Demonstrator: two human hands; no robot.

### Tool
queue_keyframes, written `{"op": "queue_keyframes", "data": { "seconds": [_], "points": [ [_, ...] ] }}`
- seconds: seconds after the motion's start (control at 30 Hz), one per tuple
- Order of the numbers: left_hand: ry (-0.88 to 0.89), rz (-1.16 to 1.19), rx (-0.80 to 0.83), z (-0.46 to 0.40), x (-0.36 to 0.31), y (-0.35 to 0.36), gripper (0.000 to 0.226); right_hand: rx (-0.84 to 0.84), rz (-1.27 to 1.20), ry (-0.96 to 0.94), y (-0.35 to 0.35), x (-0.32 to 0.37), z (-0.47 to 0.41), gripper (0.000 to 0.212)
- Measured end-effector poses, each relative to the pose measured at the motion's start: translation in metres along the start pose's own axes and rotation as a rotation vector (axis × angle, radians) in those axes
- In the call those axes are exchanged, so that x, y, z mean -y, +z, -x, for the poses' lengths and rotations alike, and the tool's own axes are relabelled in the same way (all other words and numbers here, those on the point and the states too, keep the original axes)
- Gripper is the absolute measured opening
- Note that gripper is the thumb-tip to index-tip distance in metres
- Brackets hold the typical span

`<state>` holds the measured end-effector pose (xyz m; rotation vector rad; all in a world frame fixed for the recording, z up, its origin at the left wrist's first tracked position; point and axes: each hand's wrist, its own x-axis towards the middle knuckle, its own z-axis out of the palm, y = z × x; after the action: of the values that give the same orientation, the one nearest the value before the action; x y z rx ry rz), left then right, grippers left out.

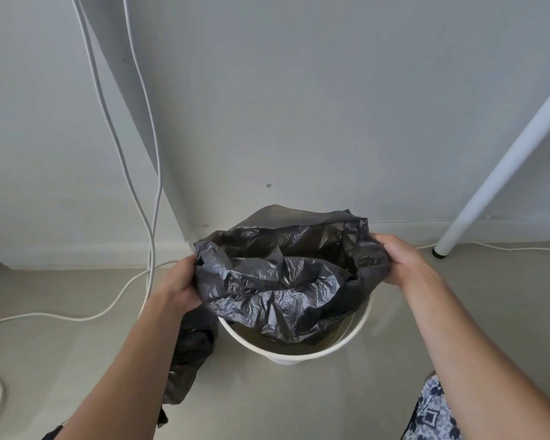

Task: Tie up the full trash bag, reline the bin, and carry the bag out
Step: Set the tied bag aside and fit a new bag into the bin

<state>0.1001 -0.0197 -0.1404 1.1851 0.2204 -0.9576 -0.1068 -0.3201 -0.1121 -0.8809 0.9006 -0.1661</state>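
Left hand (180,282), right hand (400,260) gripped liner (283,281) mouth above bin (286,354) | thin film might tear or slip unhooked inside | full bag (191,350) left of bin.

I could read no text, label, brand or number anywhere: nothing printed on what my hands held, nor beyond them or to either side of them.

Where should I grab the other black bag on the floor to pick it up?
Probably at the top of the full bag, coming from above. It stands left of the white bin. The left arm hides its neck, so I cannot see a knot.
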Motion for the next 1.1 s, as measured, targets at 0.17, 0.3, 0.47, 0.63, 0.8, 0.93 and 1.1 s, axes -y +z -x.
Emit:
{"op": "queue_keyframes", "data": {
  "seconds": [0.17, 0.3, 0.47, 0.63, 0.8, 0.93, 1.1],
  "points": [
    [-0.005, 0.083, -0.046, 0.001, -0.006, 0.002, 0.034, -0.045, 0.05, 0.034, -0.005, -0.002, 0.0, 0.031],
    [-0.038, 0.082, -0.091, 0.002, 0.003, -0.001, 0.033, -0.088, 0.163, 0.034, -0.016, -0.01, -0.001, 0.029],
    [-0.051, 0.03, -0.049, 0.004, 0.01, -0.011, 0.035, -0.147, 0.207, 0.013, -0.021, -0.015, -0.005, 0.018],
    [-0.014, -0.195, 0.042, 0.007, -0.01, -0.009, 0.026, -0.019, 0.176, 0.041, -0.02, -0.005, -0.001, 0.026],
    [-0.006, -0.137, 0.105, 0.006, -0.013, -0.01, 0.035, 0.002, 0.116, 0.039, -0.027, -0.002, -0.005, 0.026],
    [0.032, -0.054, 0.147, 0.0, -0.014, -0.008, 0.04, 0.073, -0.021, -0.048, -0.025, 0.002, -0.01, 0.029],
    [0.06, -0.065, 0.134, -0.012, -0.01, -0.001, 0.036, 0.106, -0.044, -0.109, -0.009, 0.002, -0.025, 0.02]
  ]
}}
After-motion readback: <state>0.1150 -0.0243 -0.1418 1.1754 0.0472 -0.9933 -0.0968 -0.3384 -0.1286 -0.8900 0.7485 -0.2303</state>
